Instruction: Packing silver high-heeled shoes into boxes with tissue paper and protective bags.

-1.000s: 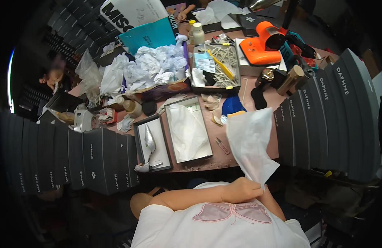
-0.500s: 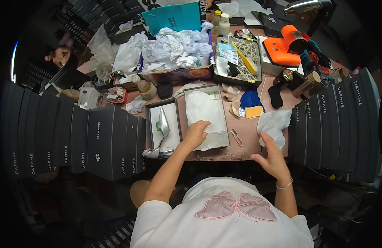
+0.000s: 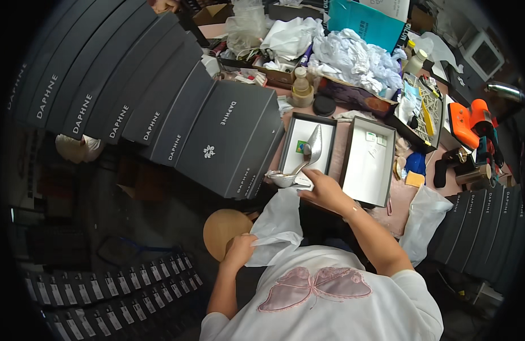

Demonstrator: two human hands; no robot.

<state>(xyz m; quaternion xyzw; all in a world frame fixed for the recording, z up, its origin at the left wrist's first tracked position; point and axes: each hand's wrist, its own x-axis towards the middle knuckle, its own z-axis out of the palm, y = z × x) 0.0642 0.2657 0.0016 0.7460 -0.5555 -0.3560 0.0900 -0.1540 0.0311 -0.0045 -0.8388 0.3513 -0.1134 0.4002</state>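
Note:
My left hand point(image 3: 238, 252) is closed on a corner of a white tissue paper sheet point(image 3: 276, 227), which hangs off the table's front edge beside a round wooden stool. A silver pointed shoe point(image 3: 311, 149) with a slim heel lies in a dark, white-lined shoe box tray point(image 3: 330, 149), its heel end over the near rim. My right hand point(image 3: 326, 193) reaches in at that near end, thumb and index apart, close to the shoe and the sheet's upper corner; whether it touches either is unclear. To the right stands a second white-lined box tray point(image 3: 365, 176) holding small labels.
Stacked dark shoe boxes point(image 3: 234, 136) wall the left side, with more boxes point(image 3: 473, 227) at right. Another tissue sheet point(image 3: 426, 219) hangs at the right edge. Behind are crumpled paper point(image 3: 359, 59), a bottle point(image 3: 301, 88), an orange tool point(image 3: 470, 122) and a yellow sponge point(image 3: 415, 179).
The view has swung left. Tissue has left the right-hand tray, and a sheet is now in my left hand, down at the left. My right hand has moved from the right-hand sheet to the shoe.

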